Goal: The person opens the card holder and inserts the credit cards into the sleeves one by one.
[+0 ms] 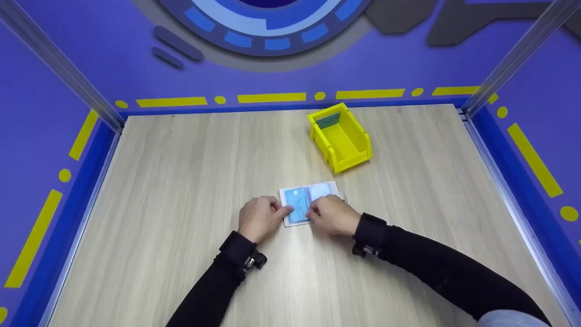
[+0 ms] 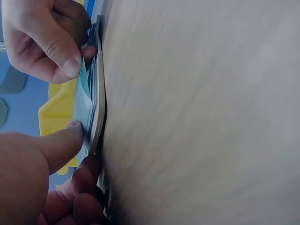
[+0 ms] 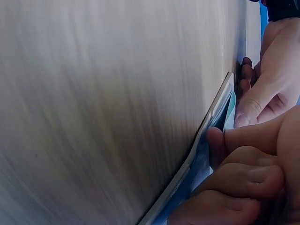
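Note:
A small open card holder (image 1: 335,185) with a pale border lies on the table below the yellow bin. Its left side shows a light blue card or sleeve page (image 1: 296,200); which of the two, I cannot tell. My left hand (image 1: 261,220) grips the holder's left edge, thumb on top and fingers beneath in the left wrist view. Near the fold, my right hand (image 1: 335,215) pinches the edge of the light blue sheet (image 2: 83,103) between thumb and forefinger. That sheet bows up slightly from the layers below. The right hand covers part of the holder's right side.
Beyond the holder, a yellow bin (image 1: 347,162) stands at an angle towards the back of the wooden table (image 1: 181,181). A dark green flat piece (image 1: 327,120) leans inside its back end. Blue panels (image 1: 272,81) with yellow marks enclose the back and sides.

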`<action>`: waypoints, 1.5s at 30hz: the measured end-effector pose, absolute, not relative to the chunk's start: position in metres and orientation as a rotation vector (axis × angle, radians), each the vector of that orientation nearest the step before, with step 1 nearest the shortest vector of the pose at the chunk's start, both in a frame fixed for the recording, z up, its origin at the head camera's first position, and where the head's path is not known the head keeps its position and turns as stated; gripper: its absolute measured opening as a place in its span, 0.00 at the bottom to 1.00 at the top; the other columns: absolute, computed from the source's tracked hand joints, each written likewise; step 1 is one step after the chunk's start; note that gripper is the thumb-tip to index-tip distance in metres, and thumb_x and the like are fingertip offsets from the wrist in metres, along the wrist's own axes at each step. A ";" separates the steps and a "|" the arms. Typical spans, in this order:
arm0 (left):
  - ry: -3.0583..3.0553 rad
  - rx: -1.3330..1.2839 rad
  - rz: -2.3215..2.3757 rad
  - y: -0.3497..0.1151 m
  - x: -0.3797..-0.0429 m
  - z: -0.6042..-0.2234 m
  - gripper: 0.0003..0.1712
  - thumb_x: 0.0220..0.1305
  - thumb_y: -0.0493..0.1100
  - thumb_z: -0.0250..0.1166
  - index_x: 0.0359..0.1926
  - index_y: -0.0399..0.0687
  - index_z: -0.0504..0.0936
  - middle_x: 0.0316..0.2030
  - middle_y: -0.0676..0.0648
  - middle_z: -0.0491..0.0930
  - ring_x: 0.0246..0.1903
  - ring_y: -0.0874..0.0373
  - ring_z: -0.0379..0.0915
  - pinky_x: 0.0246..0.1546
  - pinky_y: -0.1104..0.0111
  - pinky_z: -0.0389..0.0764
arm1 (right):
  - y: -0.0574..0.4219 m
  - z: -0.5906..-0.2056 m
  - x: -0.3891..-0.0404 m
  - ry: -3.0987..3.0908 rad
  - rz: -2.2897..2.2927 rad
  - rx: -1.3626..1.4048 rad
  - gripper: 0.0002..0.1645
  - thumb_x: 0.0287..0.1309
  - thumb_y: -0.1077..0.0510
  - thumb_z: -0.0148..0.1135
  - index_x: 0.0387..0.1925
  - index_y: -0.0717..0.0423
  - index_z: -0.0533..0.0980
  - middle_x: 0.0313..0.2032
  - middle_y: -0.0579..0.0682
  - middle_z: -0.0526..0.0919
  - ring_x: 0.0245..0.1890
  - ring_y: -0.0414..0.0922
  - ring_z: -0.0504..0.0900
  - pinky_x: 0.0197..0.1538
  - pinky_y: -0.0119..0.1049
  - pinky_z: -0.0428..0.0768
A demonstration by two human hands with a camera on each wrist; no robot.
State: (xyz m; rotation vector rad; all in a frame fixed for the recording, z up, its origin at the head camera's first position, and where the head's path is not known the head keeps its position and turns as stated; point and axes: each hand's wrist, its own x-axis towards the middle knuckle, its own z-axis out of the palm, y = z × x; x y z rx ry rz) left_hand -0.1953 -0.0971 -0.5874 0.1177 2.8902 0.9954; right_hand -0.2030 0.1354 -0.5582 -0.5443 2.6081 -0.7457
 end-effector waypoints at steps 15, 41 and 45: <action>2.910 0.140 1.005 -0.096 -0.194 -0.587 0.22 0.67 0.63 0.78 0.23 0.58 0.84 0.20 0.60 0.75 0.23 0.61 0.70 0.29 0.65 0.67 | 0.156 -0.533 -0.221 2.679 -0.800 -0.455 0.14 0.75 0.52 0.69 0.35 0.55 0.90 0.28 0.47 0.86 0.30 0.42 0.77 0.37 0.36 0.75; 2.891 0.089 1.015 -0.094 -0.194 -0.587 0.24 0.66 0.63 0.78 0.21 0.59 0.82 0.19 0.61 0.73 0.22 0.61 0.69 0.29 0.65 0.66 | 0.206 -0.548 -0.245 2.648 -0.698 -0.280 0.33 0.65 0.32 0.74 0.14 0.46 0.76 0.14 0.38 0.65 0.18 0.40 0.68 0.27 0.34 0.63; 2.898 0.091 1.009 -0.094 -0.194 -0.587 0.23 0.66 0.63 0.78 0.21 0.59 0.82 0.18 0.61 0.72 0.22 0.61 0.68 0.28 0.65 0.65 | 0.209 -0.552 -0.245 2.664 -0.696 -0.346 0.30 0.65 0.36 0.73 0.14 0.46 0.77 0.14 0.38 0.66 0.20 0.41 0.69 0.29 0.35 0.64</action>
